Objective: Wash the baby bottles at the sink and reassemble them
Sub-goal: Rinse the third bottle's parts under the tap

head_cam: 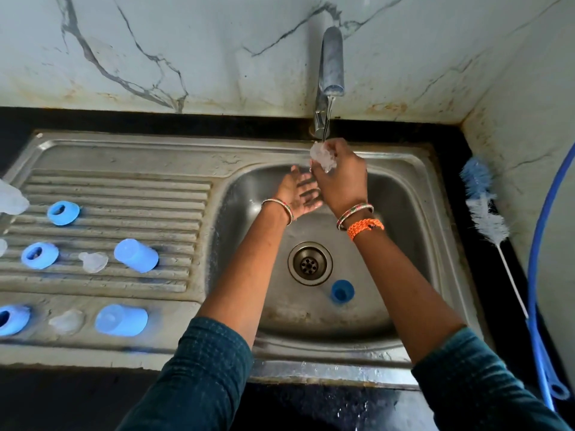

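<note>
Head view shows the right hand (339, 178) raised to the tap (331, 66), its grip curled round a clear teat (323, 157) so the thin stream runs straight over it. The left hand (298, 194) waits just beside and below, fingers spread and empty — likely to catch drips or help rub. Blue collars (63, 213), caps (136, 255) and another teat (92, 261) lie on the ribbed drainboard (124, 188), probably to drain; one blue cap (341, 291) sits in the sink (404, 244) basin near the drain — seemingly unwashed.

Left hand (300, 194): thin patterned bangle (278, 209) at wrist. Right hand (340, 178): matching bangle (354, 214), braided orange band (365, 228) just behind. Both forearms: dark teal textured sleeves (202, 368), pushed up.
</note>
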Motion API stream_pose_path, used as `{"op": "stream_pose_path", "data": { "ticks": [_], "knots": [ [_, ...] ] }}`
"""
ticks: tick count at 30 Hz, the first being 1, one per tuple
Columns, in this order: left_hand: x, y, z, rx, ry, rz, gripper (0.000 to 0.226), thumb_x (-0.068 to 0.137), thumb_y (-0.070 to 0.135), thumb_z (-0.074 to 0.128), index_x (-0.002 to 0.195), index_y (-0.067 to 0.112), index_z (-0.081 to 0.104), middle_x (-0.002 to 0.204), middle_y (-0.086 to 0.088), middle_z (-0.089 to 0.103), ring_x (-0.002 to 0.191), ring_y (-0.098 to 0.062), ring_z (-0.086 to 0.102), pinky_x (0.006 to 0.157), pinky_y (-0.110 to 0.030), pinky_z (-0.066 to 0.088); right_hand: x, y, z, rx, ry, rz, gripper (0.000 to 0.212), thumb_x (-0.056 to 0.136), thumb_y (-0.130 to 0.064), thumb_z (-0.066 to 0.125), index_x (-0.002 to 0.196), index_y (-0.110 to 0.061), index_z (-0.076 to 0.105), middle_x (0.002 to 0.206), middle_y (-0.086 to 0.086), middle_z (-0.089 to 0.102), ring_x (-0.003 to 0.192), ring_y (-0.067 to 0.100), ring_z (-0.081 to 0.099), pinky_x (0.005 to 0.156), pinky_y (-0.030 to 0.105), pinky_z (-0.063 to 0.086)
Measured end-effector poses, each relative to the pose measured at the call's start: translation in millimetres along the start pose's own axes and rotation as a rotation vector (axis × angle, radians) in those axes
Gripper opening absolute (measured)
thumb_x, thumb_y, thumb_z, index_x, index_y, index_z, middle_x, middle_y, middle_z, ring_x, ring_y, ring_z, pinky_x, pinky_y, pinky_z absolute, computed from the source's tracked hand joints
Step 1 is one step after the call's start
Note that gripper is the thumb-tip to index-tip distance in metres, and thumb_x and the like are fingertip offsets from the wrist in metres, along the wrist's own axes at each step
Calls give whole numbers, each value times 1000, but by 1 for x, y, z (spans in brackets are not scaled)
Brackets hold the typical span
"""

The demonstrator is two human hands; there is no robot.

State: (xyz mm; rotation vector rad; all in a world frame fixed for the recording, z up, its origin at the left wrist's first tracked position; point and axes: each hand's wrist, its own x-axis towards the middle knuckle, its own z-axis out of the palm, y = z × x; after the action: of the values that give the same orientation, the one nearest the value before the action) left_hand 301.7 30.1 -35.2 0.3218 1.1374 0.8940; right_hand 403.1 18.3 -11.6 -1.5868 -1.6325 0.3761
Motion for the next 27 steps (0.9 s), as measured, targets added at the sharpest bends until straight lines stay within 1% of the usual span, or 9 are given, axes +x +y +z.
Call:
{"op": "stream_pose_path", "data": {
  "ticks": [4,8,12,14,17,20,23,25,27],
  "knots": [
    [7,-3,-24,271,210,37,22,99,30,39,110,19,54,99,-1,50,92,-15,47,83,-34,39,-19,24,24,-24,-270,225,32,85,-20,68,114,-6,62,103,11,69,89,22,66,77,24,49],
    [11,-3,-40,315,271,26,19,97,22,38,105,19,55,91,1,54,87,-13,47,81,-33,39,-13,18,30,171,2,158,32,80,-12,71,111,-9,61,91,2,69,74,9,60,70,9,45],
    [12,-2,-39,311,270,-3,16,97,19,38,98,17,54,84,1,51,72,-13,44,64,-30,43,-15,22,36,60,-184,298,27,86,-12,64,112,-5,62,99,10,69,87,22,66,70,19,44],
    [11,-2,-35,261,220,4,21,98,17,36,97,18,58,82,1,51,68,-12,43,68,-31,45,-15,17,32,105,-145,358,25,84,-14,66,108,-5,65,96,7,69,85,17,63,76,18,45],
    [11,0,-30,214,134,-16,25,98,17,36,105,13,60,91,-1,55,88,-17,50,91,-37,44,-1,-1,19,810,-149,807,13,89,-15,57,91,-4,63,85,12,64,71,24,63,73,35,55],
    [5,2,-24,115,28,-57,22,97,15,37,87,13,56,87,-4,58,88,-19,55,88,-37,46,0,-5,2,1461,-345,1225,36,94,-19,36,117,0,57,75,15,63,44,16,56,44,20,51],
    [1,2,-22,90,-5,-60,24,96,13,38,82,12,58,80,-4,59,73,-15,56,69,-30,49,-3,-2,-3,1388,-439,1190,37,97,-25,36,110,2,58,60,11,65,41,12,57,39,17,48],
    [0,1,-23,123,17,-53,24,96,13,37,82,13,57,82,-4,58,74,-16,55,70,-30,48,-7,-1,0,1197,-445,1094,31,97,-25,45,95,2,60,67,13,68,47,16,63,44,20,52],
    [1,0,-25,155,39,-43,26,97,14,35,90,13,59,89,-4,61,80,-17,57,78,-30,48,-10,8,8,866,-412,905,19,92,-17,59,101,0,57,87,17,69,61,22,69,51,25,55]
  ]
}}
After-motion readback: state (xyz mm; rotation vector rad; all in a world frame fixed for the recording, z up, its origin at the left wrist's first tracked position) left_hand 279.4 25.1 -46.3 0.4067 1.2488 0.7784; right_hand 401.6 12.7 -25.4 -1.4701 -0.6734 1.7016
